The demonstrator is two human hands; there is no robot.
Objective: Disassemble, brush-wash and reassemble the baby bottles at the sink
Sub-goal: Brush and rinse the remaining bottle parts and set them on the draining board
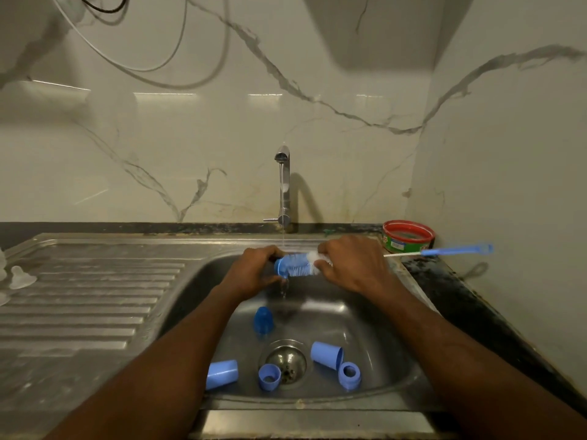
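Both hands grip: left hand (254,271) holds the bottle (293,265) mid-frame under the tap (283,188), right hand (352,265) curled around the bottle brush (444,251)

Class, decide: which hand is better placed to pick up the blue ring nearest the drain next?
Left: the left hand is likelier, since the blue plastic ring lies left of the drain; the right hand grips the brush.

sink (374,341): shiny metal, wet, with bumpy ridges on the left side
tap (283,188): shiny, smooth metal
bottle (293,265): see-through plastic
caps (327,355): smooth blue plastic, not shiny
wall (190,147): glossy, smooth, looks like marble
counter (470,300): dark and rough-looking
tub (408,236): shiny plastic
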